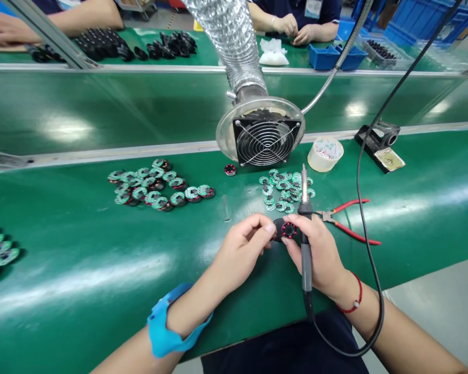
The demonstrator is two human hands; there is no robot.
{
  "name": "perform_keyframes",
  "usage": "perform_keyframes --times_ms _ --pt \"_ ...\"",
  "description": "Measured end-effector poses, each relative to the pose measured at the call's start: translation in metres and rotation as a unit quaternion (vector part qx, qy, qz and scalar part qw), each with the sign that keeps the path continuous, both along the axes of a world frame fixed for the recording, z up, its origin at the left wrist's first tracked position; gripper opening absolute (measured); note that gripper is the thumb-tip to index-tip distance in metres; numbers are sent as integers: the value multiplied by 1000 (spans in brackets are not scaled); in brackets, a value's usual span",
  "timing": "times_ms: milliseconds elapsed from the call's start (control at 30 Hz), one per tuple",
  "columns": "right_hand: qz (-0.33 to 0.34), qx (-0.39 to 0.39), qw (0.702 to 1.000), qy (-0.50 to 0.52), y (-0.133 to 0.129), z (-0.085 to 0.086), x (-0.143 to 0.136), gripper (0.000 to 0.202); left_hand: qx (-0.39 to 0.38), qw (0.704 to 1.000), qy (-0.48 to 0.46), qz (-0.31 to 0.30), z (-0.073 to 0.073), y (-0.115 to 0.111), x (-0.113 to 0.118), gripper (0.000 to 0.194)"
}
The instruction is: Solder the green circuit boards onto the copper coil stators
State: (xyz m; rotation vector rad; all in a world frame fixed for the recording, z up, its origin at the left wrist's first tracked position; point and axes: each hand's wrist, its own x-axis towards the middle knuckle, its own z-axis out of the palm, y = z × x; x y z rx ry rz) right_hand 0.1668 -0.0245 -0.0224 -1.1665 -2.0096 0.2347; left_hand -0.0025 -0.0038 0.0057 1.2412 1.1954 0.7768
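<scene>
Between my two hands is a round black part [278,230] with a ring of red and black coils [289,229] at its right side. My left hand [245,249] pinches the black part's left edge with thumb and forefinger. The thumb and fingers of my right hand [320,252] close on the coil ring from the right. A soldering iron [306,254] also lies in my right hand, its tip pointing up and away from me. Just beyond my hands, small green circuit boards [286,187] are spread on the green table [101,311].
A fan [267,141] on a foil duct hangs ahead. Assembled round parts [152,187] lie left of centre, a single coil [230,170] near the fan. Red-handled pliers [351,221], a tape roll [325,156] and an iron stand [380,145] are at right. The iron's cable [361,182] loops there. People sit opposite.
</scene>
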Motion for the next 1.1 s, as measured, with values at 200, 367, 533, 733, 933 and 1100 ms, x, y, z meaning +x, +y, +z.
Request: perform_keyframes --times_ms 200,367,533,733,933,1100 --pt "12 -22 998 -50 -1 0 -1 36 15 998 45 -49 -4 -1 1 27" --pt "59 -62 996 -34 -1 3 1 37 -35 999 -11 39 -7 9 -6 25" --pt "79 -60 994 -39 0 3 3 38 -40 997 -24 54 -4 15 -12 29" --pt "113 -63 991 -36 2 2 5 41 -20 999 24 -28 -1 12 -11 28" --pt "44 -93 994 33 6 0 10 50 2 994 -3 113 -8 21 -19 22" --pt "68 -157 984 40 13 -5 4 45 100 985 116 79 -14 23 -22 23"
